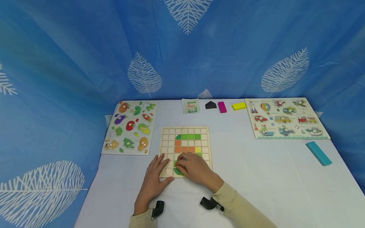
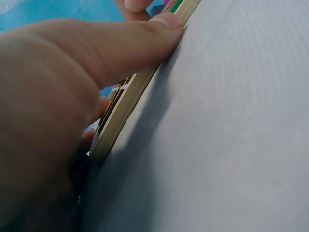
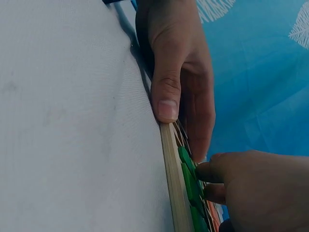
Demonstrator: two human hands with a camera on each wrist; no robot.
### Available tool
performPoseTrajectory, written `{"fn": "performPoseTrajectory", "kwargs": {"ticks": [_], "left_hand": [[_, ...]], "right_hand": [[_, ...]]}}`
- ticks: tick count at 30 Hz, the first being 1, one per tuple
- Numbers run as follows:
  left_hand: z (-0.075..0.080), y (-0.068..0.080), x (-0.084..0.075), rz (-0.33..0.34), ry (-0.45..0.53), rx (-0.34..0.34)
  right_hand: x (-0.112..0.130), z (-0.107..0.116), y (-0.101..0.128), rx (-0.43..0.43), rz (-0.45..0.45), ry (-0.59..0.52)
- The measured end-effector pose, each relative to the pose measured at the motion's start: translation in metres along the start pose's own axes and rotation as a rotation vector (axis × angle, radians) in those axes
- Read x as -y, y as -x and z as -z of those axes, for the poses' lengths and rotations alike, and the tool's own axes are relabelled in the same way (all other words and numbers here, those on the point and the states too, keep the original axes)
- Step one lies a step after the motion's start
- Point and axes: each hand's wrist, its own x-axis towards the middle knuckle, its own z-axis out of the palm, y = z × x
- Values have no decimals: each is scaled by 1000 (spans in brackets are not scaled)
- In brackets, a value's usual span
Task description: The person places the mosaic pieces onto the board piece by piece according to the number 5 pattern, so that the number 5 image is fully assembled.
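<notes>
A wooden grid board (image 1: 164, 143) bears green, orange and yellow tiles set out in a pattern. The left hand (image 1: 154, 179) lies over its near left corner, fingers fairly straight and spread on the surface. In the left wrist view, the thumb (image 2: 140, 46) presses the board's near edge. Over the board's lower middle, the right hand (image 1: 195, 167) has curled fingers and pinches a small green tile (image 1: 175, 163) at its left. The right wrist view has its fingertips (image 3: 205, 172) right at the green tiles (image 3: 190, 183); the palm covers several tiles in the head view.
A vegetable puzzle board (image 1: 132, 126) lies left, a vehicle puzzle board (image 1: 285, 118) right. Along the back are a pattern card (image 1: 191, 106), a black block (image 1: 210, 105), a magenta block (image 1: 222, 107) and a yellow block (image 1: 239, 106). A teal block (image 1: 318, 153) lies far right.
</notes>
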Motion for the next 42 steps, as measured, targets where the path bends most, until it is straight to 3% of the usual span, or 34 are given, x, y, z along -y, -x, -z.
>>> {"fn": "performPoseTrajectory", "kwargs": {"ticks": [13, 17, 20, 25, 29, 36, 42], "left_hand": [[-3, -4, 1, -18, 17, 17], [-2, -4, -1, -1, -9, 63], [5, -4, -6, 10, -87, 84], [27, -14, -21, -36, -311, -14], [35, -28, -27, -80, -408, -107], [42, -40, -26, -65, -476, -120], [45, -42, -28, -46, -468, -111]], "right_hand": [[-4, 7, 16, -21, -55, 52], [-17, 20, 33, -52, -142, 70], [-35, 37, 48, -76, -239, 110], [-63, 67, 70, -20, -445, 144], [-79, 86, 82, 20, -558, 161], [-90, 99, 81, -4, -573, 202], [-91, 102, 78, -13, -565, 202]]}}
